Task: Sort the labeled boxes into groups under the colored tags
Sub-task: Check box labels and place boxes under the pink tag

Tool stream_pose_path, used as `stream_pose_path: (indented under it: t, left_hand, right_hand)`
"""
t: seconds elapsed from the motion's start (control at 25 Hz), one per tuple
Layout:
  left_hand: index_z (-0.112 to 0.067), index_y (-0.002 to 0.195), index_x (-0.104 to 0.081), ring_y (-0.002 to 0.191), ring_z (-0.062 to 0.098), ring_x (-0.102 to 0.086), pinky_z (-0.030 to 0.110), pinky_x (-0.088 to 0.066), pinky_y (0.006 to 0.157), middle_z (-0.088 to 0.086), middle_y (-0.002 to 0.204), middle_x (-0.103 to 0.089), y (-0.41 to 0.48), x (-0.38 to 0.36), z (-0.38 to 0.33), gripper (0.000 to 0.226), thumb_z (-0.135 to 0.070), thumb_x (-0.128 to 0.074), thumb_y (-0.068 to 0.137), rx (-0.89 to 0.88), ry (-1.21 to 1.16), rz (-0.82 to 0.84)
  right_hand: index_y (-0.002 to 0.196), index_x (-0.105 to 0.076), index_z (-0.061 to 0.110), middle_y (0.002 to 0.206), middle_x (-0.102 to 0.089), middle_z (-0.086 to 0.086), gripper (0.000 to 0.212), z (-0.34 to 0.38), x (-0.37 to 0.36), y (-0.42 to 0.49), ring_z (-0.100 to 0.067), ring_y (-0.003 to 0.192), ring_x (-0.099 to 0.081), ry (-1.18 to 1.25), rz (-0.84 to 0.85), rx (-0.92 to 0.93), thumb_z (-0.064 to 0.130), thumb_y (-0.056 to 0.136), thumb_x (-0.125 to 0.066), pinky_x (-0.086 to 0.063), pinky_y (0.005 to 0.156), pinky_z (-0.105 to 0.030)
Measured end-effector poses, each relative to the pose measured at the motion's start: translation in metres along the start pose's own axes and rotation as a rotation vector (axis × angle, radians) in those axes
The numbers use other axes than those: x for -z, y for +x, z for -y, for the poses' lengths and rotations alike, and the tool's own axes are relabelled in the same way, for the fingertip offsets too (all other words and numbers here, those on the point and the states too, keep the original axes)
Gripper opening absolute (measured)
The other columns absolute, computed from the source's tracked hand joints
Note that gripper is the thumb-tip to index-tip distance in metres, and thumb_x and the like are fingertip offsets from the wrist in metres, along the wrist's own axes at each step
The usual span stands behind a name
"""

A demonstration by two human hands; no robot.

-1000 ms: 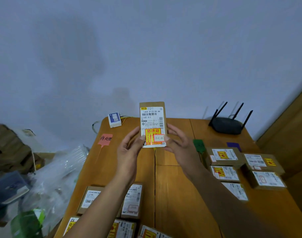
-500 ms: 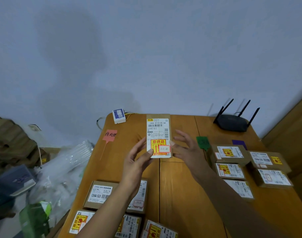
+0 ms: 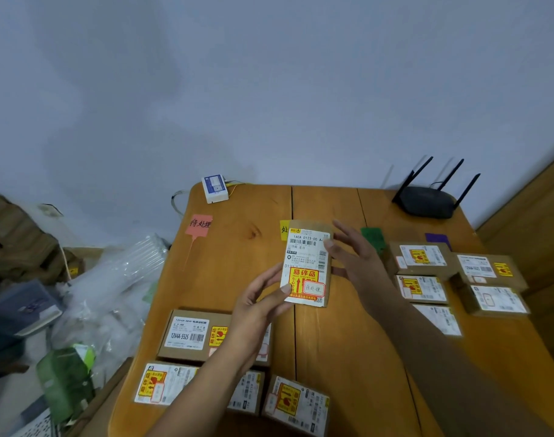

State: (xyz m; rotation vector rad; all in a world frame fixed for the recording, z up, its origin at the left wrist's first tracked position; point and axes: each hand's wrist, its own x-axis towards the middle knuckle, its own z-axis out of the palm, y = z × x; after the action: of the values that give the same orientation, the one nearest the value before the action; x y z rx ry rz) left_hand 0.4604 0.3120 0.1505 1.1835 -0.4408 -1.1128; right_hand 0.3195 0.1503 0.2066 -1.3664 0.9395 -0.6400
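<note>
My left hand (image 3: 259,305) pinches the lower left corner of a small cardboard box (image 3: 307,263) with a white shipping label and a red-yellow fragile sticker, held above the table's middle. My right hand (image 3: 357,266) is beside the box's right edge, fingers spread, thumb touching its upper right. On the wooden table (image 3: 238,247) lie a pink tag (image 3: 199,223), a yellow tag (image 3: 284,230) partly hidden by the box, a green tag (image 3: 372,237) and a purple tag (image 3: 437,238). Several labeled boxes (image 3: 422,258) sit under the green and purple tags.
Several unsorted boxes (image 3: 192,334) lie at the table's near left. A black router (image 3: 428,201) and a small white device (image 3: 216,188) stand at the back edge. Plastic bags (image 3: 111,291) and clutter fill the floor to the left.
The box has come down lower toward the table. My right hand has let go of its grip and opened beside the box; my left hand still holds it.
</note>
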Motion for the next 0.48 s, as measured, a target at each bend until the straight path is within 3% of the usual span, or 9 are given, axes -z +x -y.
stream_pose_path:
  t: [0.08,0.2,0.36,0.48]
  left_hand:
    - [-0.026,0.133,-0.068,0.122,0.025,-0.07,0.033,-0.061,0.091,0.005,0.133,-0.071,0.001,0.008,0.003,0.05,-0.02,-0.081,0.086,0.011,-0.053,-0.009]
    - [-0.021,0.135,-0.067,0.125,0.025,-0.067,0.032,-0.06,0.093,0.008,0.135,-0.07,0.001,0.019,0.002,0.048,-0.017,-0.077,0.088,0.019,-0.103,-0.038]
    - [-0.018,0.141,-0.06,0.128,0.028,-0.065,0.045,-0.049,0.11,0.013,0.137,-0.068,-0.01,0.023,0.002,0.051,-0.012,-0.073,0.092,0.018,-0.149,-0.155]
    - [-0.013,0.142,-0.056,0.125,0.034,-0.066,0.049,-0.049,0.11,0.026,0.135,-0.065,-0.013,0.034,0.005,0.056,-0.007,-0.075,0.089,0.047,-0.265,-0.3]
  right_hand:
    - [0.137,-0.059,0.037,0.131,-0.063,0.013,0.045,-0.004,-0.008,0.004,-0.015,0.11,-0.07,-0.021,0.002,0.008,0.02,0.096,-0.069,-0.065,0.08,-0.032]
    - [0.117,-0.069,0.041,0.125,-0.067,0.015,0.032,-0.009,-0.019,0.013,-0.015,0.106,-0.074,0.044,0.026,0.004,0.017,0.095,-0.071,-0.064,0.072,-0.027]
    - [0.127,-0.066,0.035,0.133,-0.062,0.015,0.036,-0.012,-0.04,0.027,-0.005,0.101,-0.073,0.017,0.075,0.01,0.024,0.094,-0.073,-0.062,0.07,-0.023]
    - [0.131,-0.064,0.035,0.139,-0.058,0.012,0.04,-0.018,-0.061,0.04,-0.005,0.108,-0.069,0.018,0.115,0.002,0.026,0.093,-0.074,-0.061,0.075,-0.027]
